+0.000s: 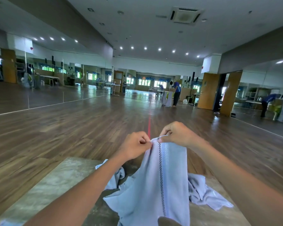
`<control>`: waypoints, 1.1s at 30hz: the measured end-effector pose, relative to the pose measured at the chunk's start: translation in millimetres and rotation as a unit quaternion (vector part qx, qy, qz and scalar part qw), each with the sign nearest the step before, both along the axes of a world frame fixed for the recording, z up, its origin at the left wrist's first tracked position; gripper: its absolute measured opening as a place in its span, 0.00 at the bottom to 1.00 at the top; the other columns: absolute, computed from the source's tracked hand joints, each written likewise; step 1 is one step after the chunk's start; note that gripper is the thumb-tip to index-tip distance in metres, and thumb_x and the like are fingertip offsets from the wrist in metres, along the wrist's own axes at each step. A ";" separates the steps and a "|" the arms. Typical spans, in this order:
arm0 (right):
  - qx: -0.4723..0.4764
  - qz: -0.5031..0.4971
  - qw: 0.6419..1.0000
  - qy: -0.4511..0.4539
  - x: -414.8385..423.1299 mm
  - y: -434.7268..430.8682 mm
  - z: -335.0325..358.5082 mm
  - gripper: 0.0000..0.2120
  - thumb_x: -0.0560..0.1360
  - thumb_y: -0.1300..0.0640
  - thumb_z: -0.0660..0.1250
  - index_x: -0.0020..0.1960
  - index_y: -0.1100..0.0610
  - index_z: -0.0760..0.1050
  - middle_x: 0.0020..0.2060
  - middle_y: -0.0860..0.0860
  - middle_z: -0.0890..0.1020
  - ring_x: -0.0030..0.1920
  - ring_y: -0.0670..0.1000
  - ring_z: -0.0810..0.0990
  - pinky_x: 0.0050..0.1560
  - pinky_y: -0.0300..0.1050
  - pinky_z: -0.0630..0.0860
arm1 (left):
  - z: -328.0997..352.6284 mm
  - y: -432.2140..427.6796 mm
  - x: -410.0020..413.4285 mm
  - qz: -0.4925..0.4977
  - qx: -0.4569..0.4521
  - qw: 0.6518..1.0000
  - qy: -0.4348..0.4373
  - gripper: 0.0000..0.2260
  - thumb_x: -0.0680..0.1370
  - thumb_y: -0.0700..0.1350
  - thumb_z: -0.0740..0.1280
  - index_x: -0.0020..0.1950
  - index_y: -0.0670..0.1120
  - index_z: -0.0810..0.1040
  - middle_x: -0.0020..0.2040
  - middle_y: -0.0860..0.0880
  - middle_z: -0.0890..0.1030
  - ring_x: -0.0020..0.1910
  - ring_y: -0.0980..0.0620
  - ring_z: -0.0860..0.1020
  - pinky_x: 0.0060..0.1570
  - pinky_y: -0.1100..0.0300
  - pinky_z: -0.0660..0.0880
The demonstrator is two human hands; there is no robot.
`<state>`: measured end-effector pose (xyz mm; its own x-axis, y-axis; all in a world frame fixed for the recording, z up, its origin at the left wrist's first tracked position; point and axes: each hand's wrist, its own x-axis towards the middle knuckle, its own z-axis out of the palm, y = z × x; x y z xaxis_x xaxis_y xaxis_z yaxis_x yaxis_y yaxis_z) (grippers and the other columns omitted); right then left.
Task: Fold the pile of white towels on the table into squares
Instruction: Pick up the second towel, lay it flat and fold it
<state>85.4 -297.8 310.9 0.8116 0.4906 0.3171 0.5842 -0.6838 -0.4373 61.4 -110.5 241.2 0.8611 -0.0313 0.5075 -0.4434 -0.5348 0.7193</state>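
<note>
Towel (170, 176) hangs unfolded from my left grip (136, 146) and right grip (176, 133), both pinching its top edge; pile (203, 193) on desk (47, 185) lies crumpled. Barely begun, I judge.

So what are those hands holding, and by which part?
A white cloth towel with a black checkered stripe, pinched along its top edge by the left hand and right hand, close together; the rest hangs down.

A large hall with a dark wood-plank floor (72, 128) is seen lit by rows of recessed ceiling lights (145, 48). The left wall is lined with mirrors (55, 95). Windows (144, 82) are set along the far end, wooden doors (208, 91) are seen at right, and folding tables (113, 85) are placed near the back.
</note>
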 end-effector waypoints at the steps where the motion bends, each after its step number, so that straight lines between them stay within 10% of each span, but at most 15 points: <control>1: -0.002 -0.007 1.000 0.010 1.1 -5.2 -1.6 0.04 0.68 0.56 0.77 0.39 0.55 0.83 0.27 0.40 0.80 0.30 0.35 0.75 0.32 0.28 0.69 | 3.1 1.8 -1.2 0.008 -0.007 1.000 -0.007 0.10 0.70 0.39 0.69 0.32 0.50 0.73 0.24 0.56 0.75 0.24 0.62 0.69 0.30 0.68 0.64; 14: 0.111 0.021 0.990 0.079 -2.2 -6.2 3.0 0.01 0.72 0.66 0.71 0.42 0.63 0.80 0.42 0.65 0.83 0.39 0.53 0.79 0.38 0.40 0.75 | 13.7 -13.9 -9.2 -0.104 -0.033 0.993 0.039 0.03 0.73 0.38 0.72 0.40 0.42 0.79 0.29 0.55 0.76 0.28 0.63 0.71 0.32 0.69 0.66; 21: 0.117 0.017 0.986 0.118 4.6 -16.1 -10.8 0.03 0.73 0.63 0.70 0.44 0.63 0.78 0.40 0.57 0.83 0.40 0.49 0.79 0.42 0.43 0.74 | 29.1 -0.8 -11.4 -0.056 -0.055 0.997 0.002 0.02 0.75 0.38 0.68 0.42 0.41 0.77 0.36 0.46 0.81 0.35 0.54 0.75 0.40 0.61 0.69; 29: 0.174 0.051 0.975 0.129 -0.2 -10.0 -7.2 0.04 0.73 0.63 0.70 0.40 0.60 0.77 0.38 0.55 0.83 0.39 0.50 0.80 0.43 0.43 0.74 | 44.9 -2.3 -13.8 -0.086 -0.024 0.996 -0.028 0.08 0.76 0.44 0.70 0.47 0.40 0.82 0.20 0.57 0.68 0.21 0.61 0.63 0.25 0.70 0.58; 33: 0.168 0.054 0.974 0.140 2.1 -9.7 -9.8 0.03 0.72 0.63 0.72 0.43 0.62 0.78 0.40 0.57 0.83 0.41 0.51 0.80 0.47 0.47 0.74 | 56.6 -0.7 -15.4 -0.086 -0.034 0.995 -0.039 0.04 0.75 0.44 0.70 0.45 0.43 0.83 0.33 0.50 0.81 0.31 0.59 0.75 0.35 0.66 0.71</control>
<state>87.5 -307.6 301.2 0.8392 0.4837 0.2487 0.4704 -0.4159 -0.7783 46.0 -111.2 297.8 0.8039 -0.1389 0.5783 -0.5800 -0.3981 0.7108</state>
